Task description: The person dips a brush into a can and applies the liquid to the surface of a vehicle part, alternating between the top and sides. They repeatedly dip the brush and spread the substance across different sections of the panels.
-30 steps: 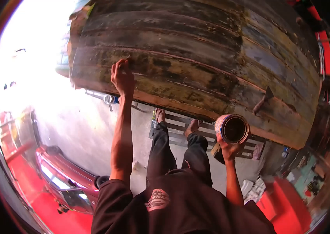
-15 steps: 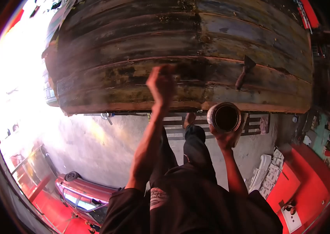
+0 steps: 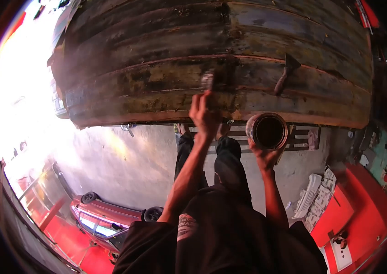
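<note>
In the head view, a blurred tool is gripped by the left hand over the near planks of a worn wooden table at upper center. An open, dark-mouthed can is held in the right hand, right of center. A scraper is seen lying on the planks, upper right of center.

There are two hands, the left hand and the right hand; one can; one blurred tool; one scraper. Two feet show, with one slatted rack. At near left are one car and two wheels.
</note>
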The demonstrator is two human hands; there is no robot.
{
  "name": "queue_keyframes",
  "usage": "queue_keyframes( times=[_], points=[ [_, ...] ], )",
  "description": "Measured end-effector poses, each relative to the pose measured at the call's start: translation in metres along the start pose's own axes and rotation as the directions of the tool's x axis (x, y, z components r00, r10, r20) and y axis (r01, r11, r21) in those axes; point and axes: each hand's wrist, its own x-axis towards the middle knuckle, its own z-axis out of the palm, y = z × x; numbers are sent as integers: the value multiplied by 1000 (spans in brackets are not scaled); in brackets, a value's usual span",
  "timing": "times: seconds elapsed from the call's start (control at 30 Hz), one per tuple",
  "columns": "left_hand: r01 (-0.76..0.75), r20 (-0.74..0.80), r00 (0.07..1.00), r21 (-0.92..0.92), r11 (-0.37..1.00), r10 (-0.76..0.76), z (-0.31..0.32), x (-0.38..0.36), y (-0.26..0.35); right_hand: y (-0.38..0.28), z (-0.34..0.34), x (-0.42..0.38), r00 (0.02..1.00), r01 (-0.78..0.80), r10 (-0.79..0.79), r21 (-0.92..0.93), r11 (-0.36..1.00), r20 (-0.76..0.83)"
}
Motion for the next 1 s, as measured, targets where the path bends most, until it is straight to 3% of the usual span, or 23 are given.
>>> queue_keyframes(
  times=[0.03,0.07,0.13,0.23,0.3,0.33,0.37,0.4,0.47,0.5,0.53,0.67,0.7,0.73,0.77,0.83,0.9,1.0],
  points=[
    [19,17,1000,-122,992,-17,5,5,14,-2,4,1,1000,0,0,47,999,-6],
    [176,49,984,-193,965,-170,16,0,23,-6,16,-6,1000,28,-26,112,993,-16],
    [372,105,927,-355,858,-359,20,-2,26,-9,18,-9,993,120,-120,11,993,4],
    [249,-79,951,-371,895,-298,0,4,-29,-7,11,-5,966,257,-244,-358,898,82],
    [342,-139,899,-370,864,-415,-48,22,-58,-9,14,-4,957,281,-281,-451,847,68],
    [211,-231,934,-265,941,-274,-65,22,-99,-7,12,-2,949,302,-306,-487,820,75],
    [269,-341,876,-245,931,-342,-80,26,-126,1,-6,6,934,346,-341,-504,791,106],
    [293,-350,837,-364,884,-421,-99,35,-134,2,-9,9,920,375,-373,-546,750,119],
    [240,-429,885,88,967,-181,-133,43,-156,1,-12,11,887,425,-432,-650,630,161],
    [90,-359,932,104,991,-47,-143,44,-159,0,-11,11,864,456,-461,-703,546,202],
    [58,-344,939,189,980,11,-140,40,-158,-2,-8,13,838,488,-485,-742,459,251],
    [97,-336,941,388,917,43,-59,32,-123,-5,14,23,750,600,-480,-773,204,455],
    [89,-235,968,-11,996,-89,-52,28,-113,-5,24,28,741,615,-458,-770,169,491],
    [175,-178,958,-257,950,-225,-47,28,-87,-10,31,30,726,632,-444,-763,132,525],
    [215,-200,931,-375,902,-305,-66,51,-45,-10,42,33,712,652,-425,-751,107,558],
    [211,-102,954,-445,871,-283,-95,62,-40,-7,59,39,683,688,-398,-722,69,613],
    [155,-319,891,-458,875,-324,-113,82,-41,2,79,44,656,722,-367,-690,52,659],
    [205,-119,844,-830,518,-524,-162,98,-30,8,104,58,607,770,-331,-637,22,722]
  ],
)
